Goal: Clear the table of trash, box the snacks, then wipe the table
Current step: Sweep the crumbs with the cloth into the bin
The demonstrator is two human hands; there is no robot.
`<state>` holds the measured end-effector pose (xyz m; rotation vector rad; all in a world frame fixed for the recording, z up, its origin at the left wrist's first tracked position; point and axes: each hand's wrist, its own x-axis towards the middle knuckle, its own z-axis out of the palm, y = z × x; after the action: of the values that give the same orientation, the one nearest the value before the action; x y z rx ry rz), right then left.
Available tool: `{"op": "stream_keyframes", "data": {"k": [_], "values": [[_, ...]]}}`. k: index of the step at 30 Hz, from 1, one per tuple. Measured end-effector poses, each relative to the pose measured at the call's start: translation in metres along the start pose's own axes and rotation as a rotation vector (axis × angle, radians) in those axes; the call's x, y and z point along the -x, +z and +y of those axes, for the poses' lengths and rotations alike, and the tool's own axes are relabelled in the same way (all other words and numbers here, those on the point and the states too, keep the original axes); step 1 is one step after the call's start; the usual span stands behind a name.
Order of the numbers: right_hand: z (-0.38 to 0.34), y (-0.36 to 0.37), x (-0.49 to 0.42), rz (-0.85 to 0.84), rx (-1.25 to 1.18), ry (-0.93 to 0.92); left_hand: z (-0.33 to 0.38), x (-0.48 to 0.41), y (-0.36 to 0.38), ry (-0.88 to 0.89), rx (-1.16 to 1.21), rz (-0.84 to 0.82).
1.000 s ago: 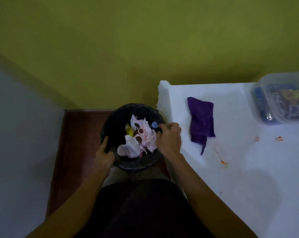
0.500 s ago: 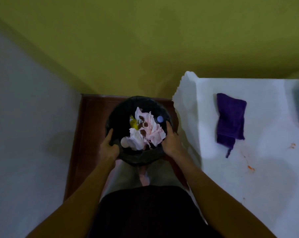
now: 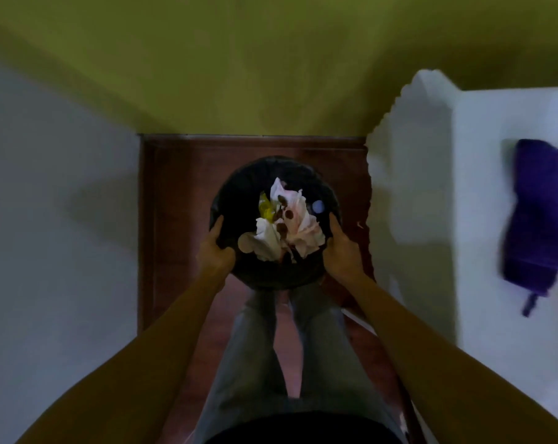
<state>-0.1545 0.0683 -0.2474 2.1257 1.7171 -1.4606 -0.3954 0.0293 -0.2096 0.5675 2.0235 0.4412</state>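
Head camera shows your left hand (image 3: pixel 215 255) and right hand (image 3: pixel 342 251) each grasping one side of the black trash bin (image 3: pixel 239 182), just left of the white table (image 3: pixel 495 315). Crumpled tissues (image 3: pixel 292 233), a yellow wrapper (image 3: pixel 266 210) and a blue cap (image 3: pixel 318 206) lie inside it. A purple cloth (image 3: pixel 542 213) rests on the table.

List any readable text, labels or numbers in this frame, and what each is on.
None readable.
The black bin, the crumpled tissues and the purple cloth show no print.
The yellow wrapper in the bin is too blurred to tell.
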Motion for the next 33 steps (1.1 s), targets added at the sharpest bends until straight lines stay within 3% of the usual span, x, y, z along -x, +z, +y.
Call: {"op": "stream_keyframes", "data": {"k": [6,16,23,33], "values": [[0.027,0.045,-0.103,0.017,-0.033,0.091,-0.022,-0.117,0.044,0.023,-0.07,-0.054],[0.057,0.094,-0.255,0.066,0.027,0.034,-0.065,-0.282,0.107,0.148,-0.076,-0.041],[0.074,0.135,-0.275,0.13,-0.046,0.051,-0.085,-0.323,0.118,0.239,-0.208,0.001],[0.072,0.157,-0.28,0.251,-0.026,-0.022,-0.106,-0.337,0.126,0.205,-0.266,0.048]]}}
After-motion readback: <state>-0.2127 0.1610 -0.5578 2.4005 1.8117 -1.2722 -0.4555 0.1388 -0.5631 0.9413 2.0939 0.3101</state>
